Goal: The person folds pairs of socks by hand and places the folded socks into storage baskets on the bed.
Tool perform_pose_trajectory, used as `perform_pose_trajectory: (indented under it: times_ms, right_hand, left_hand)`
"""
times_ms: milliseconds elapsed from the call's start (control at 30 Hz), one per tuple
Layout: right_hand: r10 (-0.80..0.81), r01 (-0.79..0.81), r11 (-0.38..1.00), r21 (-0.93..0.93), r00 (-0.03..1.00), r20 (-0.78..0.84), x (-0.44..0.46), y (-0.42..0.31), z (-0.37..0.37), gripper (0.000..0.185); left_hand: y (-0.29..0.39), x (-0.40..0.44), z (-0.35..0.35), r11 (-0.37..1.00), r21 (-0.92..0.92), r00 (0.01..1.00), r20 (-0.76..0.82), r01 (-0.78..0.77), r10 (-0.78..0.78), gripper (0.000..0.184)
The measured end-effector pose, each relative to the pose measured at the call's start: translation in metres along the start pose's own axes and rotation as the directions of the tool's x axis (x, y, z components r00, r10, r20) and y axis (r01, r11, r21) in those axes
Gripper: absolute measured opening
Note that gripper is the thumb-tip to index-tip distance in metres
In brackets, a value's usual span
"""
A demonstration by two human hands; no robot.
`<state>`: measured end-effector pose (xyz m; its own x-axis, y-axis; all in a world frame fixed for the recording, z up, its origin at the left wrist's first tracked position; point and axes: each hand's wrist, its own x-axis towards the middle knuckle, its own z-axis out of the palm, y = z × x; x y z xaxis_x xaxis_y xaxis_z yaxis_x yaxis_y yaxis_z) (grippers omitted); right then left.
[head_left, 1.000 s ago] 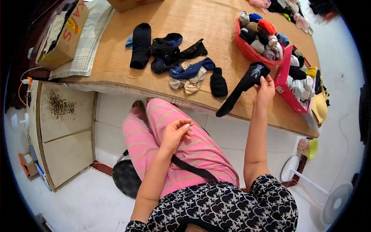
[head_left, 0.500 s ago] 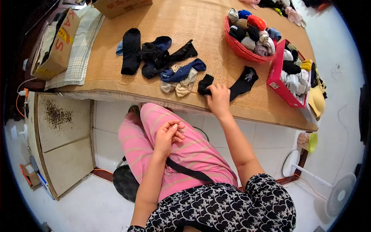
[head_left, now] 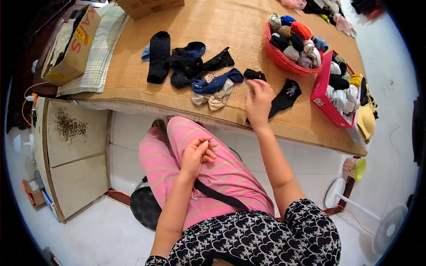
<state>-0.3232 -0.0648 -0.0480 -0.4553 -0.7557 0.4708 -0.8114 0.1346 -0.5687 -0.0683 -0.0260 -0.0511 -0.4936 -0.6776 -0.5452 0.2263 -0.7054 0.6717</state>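
Observation:
My right hand (head_left: 259,103) is over the front part of the woven mat, fingers apart, holding nothing that I can see. Just beyond its fingertips lies a black sock (head_left: 254,74); a bit of black fabric also shows beside the wrist, partly hidden by the hand. To the right rests another black sock (head_left: 286,96) with a pale mark. Above my lap, my left hand (head_left: 199,155) is loosely curled, thumb against the fingers, with nothing visible in it. Left of the right hand are a navy sock (head_left: 218,83), beige socks (head_left: 217,98) and several dark socks (head_left: 186,66).
A red basket (head_left: 288,66) of rolled socks and a pink box (head_left: 320,84) of socks stand on the right of the mat (head_left: 133,91). Cardboard boxes (head_left: 73,62) are at the left. A cabinet (head_left: 77,159) and a white fan (head_left: 390,229) flank my seat.
My right hand has come off the black sock, its fingers spreading. That sock now lies farther back on the mat. The view has shifted slightly; my left hand keeps its pose.

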Motion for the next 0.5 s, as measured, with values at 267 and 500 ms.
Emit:
perform_pose_trajectory:
  times_ms: [267, 500]
  right_hand:
    - [-0.255, 0.297, 0.947, -0.12, 0.925, 0.281, 0.027, 0.006, 0.079, 0.024]
    - [0.042, -0.062, 0.984, -0.164, 0.991, -0.124, 0.078, -0.005, 0.07, 0.018]
  left_hand:
    - [-0.003, 0.001, -0.004, 1.0, -0.009, 1.0, -0.023, -0.005, 0.005, 0.021]
    - [-0.005, 0.002, -0.01, 0.998, -0.064, 0.999, 0.039, 0.003, -0.001, 0.022]
